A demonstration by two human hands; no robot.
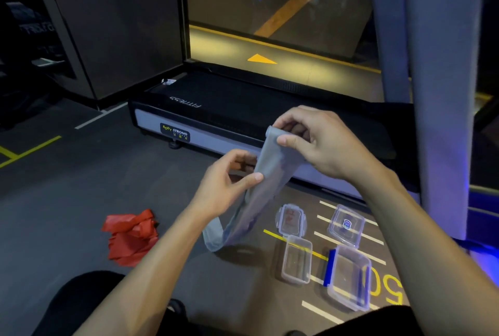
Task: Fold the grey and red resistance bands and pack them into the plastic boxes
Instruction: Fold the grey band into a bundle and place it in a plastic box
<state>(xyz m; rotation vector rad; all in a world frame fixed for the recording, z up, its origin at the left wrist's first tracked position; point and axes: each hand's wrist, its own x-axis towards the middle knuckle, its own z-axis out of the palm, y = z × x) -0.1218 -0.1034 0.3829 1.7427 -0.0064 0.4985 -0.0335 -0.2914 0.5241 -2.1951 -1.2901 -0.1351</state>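
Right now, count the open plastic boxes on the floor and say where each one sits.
2. The smaller box lies just ahead of its lid. The bigger box, with a blue clip, lies to its right, below the second lid. None looks hidden.

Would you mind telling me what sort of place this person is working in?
Most likely a gym. A treadmill with a "Body Strong" fitness label stands just ahead, the dark floor carries painted yellow and white lines, and both hands hold a grey resistance band.
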